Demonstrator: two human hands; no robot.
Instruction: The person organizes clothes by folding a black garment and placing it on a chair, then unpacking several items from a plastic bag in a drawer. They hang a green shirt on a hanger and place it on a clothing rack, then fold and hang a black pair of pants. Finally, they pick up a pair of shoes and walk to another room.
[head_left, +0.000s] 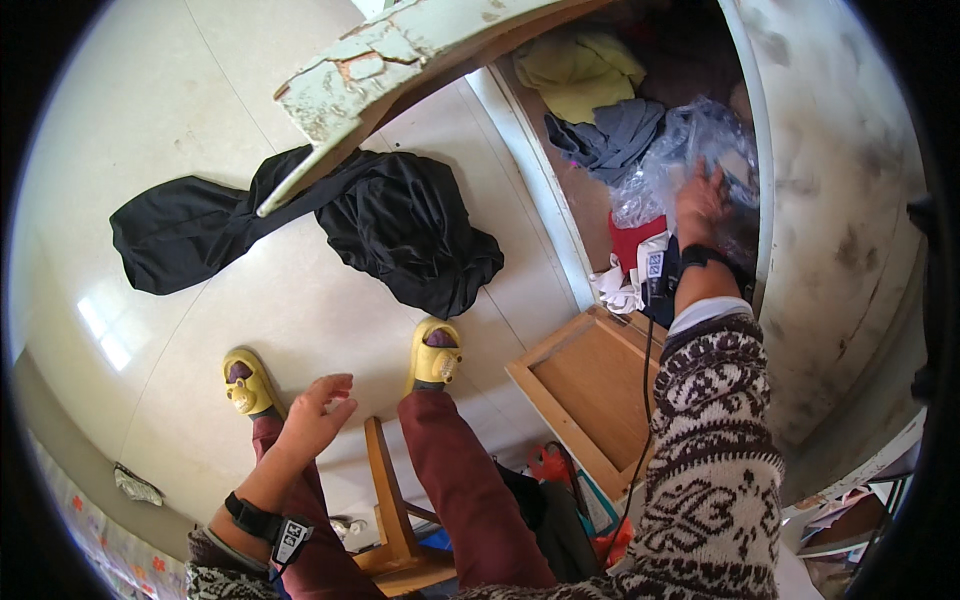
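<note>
Inside an open cabinet compartment, my right hand (702, 196) rests on a crumpled clear plastic bag (660, 169); whether its fingers grip the plastic is not plain. A grey-blue cloth (611, 137) and a yellow-green cloth (577, 73) lie just beyond the bag, and a red cloth (634, 238) and a white cloth (621, 289) lie on the near side. My left hand (321, 415) hangs in the air above my leg, fingers slightly curled and holding nothing. Black fabric (397, 217) is spread in a rumpled heap on the tiled floor.
An opened wooden cabinet door (592, 397) stands beside my right forearm. The peeling white furniture edge (360, 75) juts over the floor. A wooden stool (390, 510) is between my legs, with bags and cloth beside it. A dark cable runs from my right wrist device.
</note>
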